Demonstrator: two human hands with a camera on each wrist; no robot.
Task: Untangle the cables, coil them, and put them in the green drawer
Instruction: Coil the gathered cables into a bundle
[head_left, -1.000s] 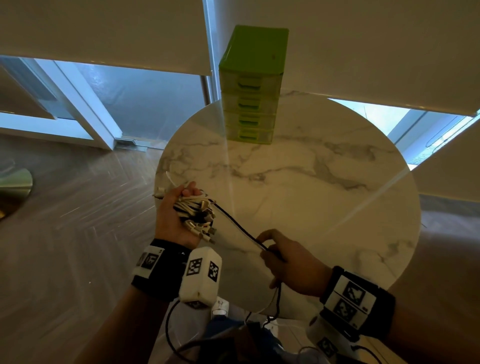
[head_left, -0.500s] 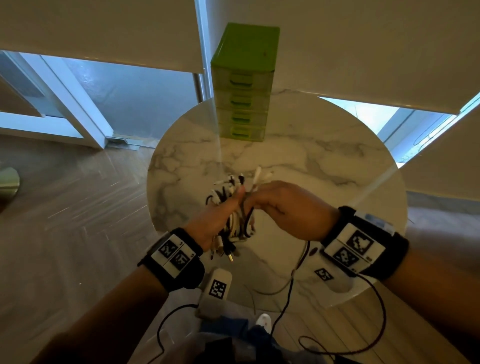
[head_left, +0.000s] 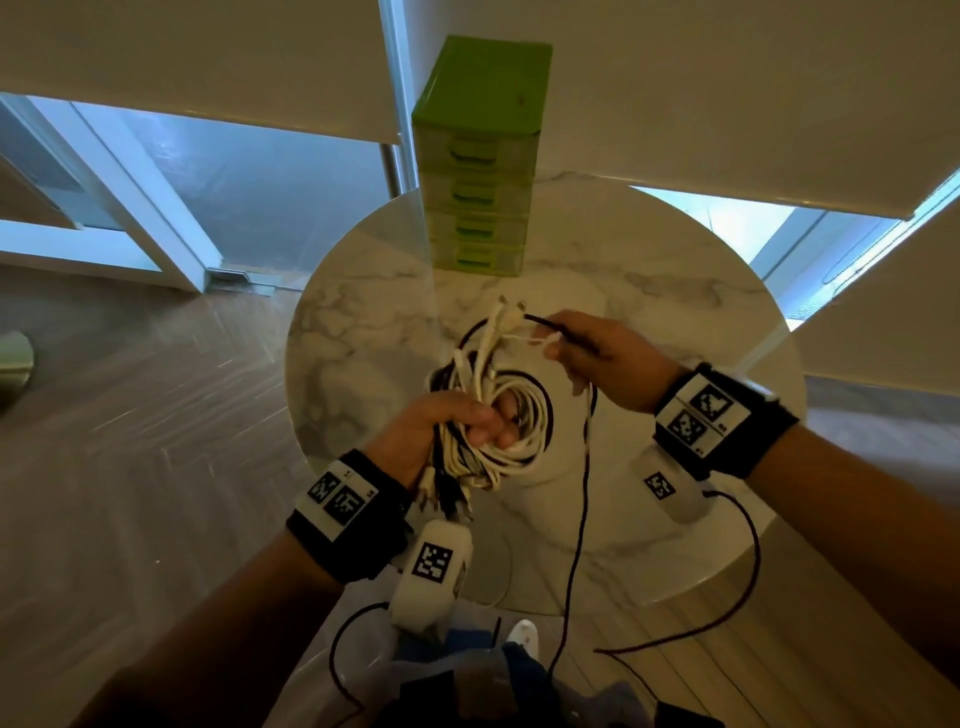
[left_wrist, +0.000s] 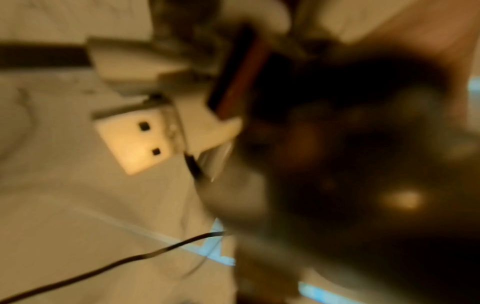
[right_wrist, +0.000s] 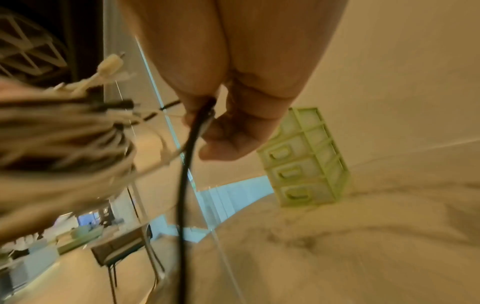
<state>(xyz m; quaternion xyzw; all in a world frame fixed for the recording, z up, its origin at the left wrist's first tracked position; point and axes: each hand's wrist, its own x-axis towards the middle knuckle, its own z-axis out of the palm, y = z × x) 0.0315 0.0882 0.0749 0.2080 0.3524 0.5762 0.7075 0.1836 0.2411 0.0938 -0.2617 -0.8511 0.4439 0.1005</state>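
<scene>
A tangled bundle of white and black cables (head_left: 498, 415) hangs over the round marble table (head_left: 675, 322). My left hand (head_left: 457, 421) grips the bundle from its left side. My right hand (head_left: 587, 348) pinches a black cable (head_left: 545, 323) near its end, up and to the right of the bundle; this cable (right_wrist: 184, 168) runs down off the table's near edge. A white USB plug (left_wrist: 137, 139) shows close in the blurred left wrist view. The green drawer unit (head_left: 480, 156) stands at the table's far edge, all drawers closed; it also shows as the drawer unit (right_wrist: 306, 160) beyond my right fingers.
Wood floor (head_left: 130, 415) lies to the left of the table. Glass panels (head_left: 234, 182) and white blinds stand behind it. Black sensor wires (head_left: 737, 571) trail from my wristbands toward my lap.
The hands have drawn apart: my left hand dropped nearer with the bundle, and my right hand moved up and right, pulling the black cable's end out of it.
</scene>
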